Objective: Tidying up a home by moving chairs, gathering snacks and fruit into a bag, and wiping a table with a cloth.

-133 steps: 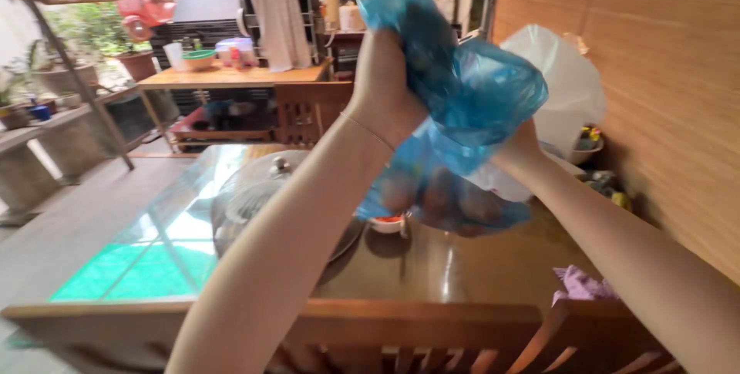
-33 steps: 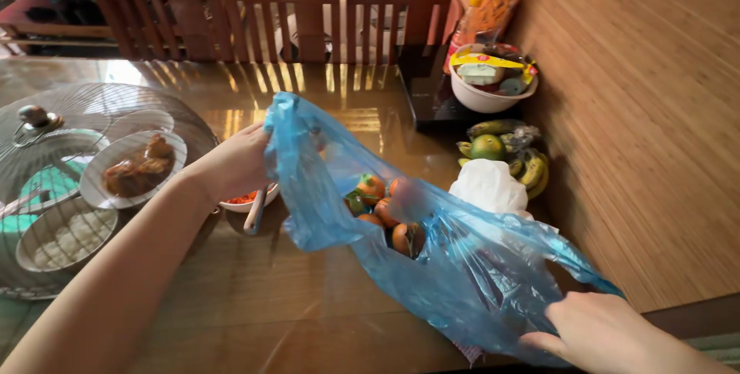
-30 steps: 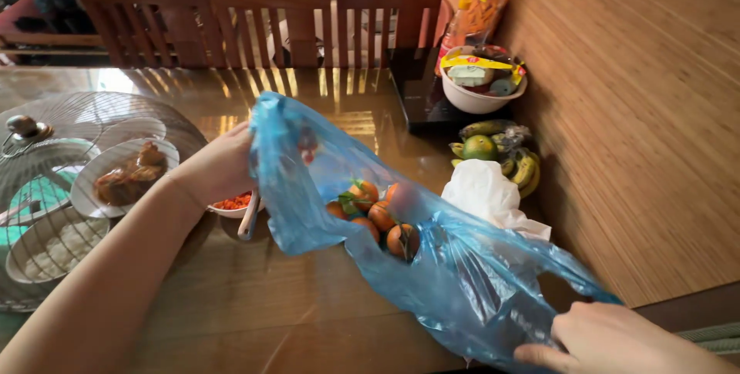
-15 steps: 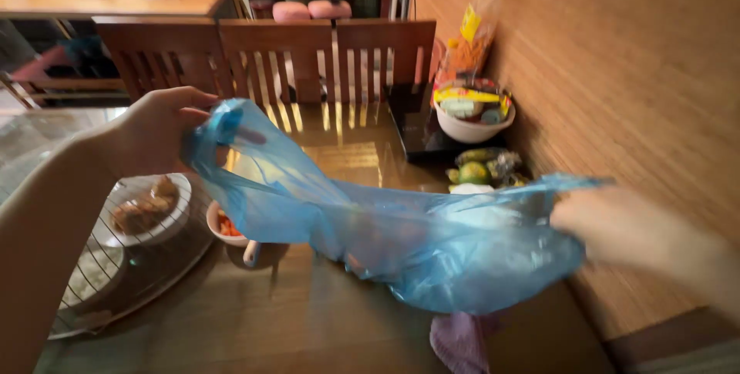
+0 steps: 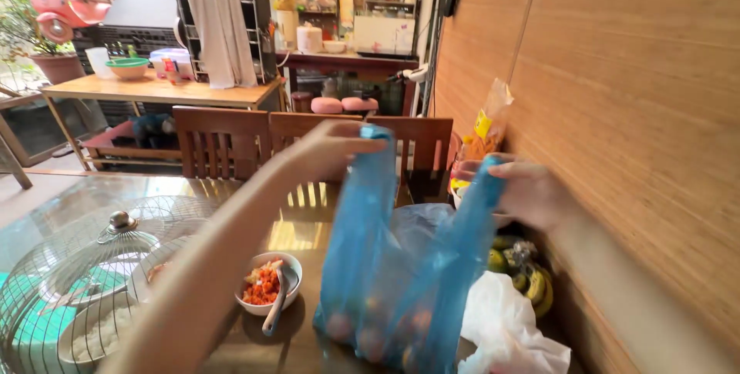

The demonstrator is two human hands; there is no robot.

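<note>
- The blue plastic bag hangs upright below both hands, its long axis vertical, its bottom on the bench just right of the small bowl.
- Left hand fingers pinch one handle; right hand fingers clench the other.
- Translucent, with round orange fruit showing dimly at the bottom.

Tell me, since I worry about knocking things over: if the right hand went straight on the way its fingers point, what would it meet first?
The right hand grips one blue bag handle, fingers pointing left toward the left hand. Going on, it would probably meet the other handle and that hand first, though depth is unclear.
</note>
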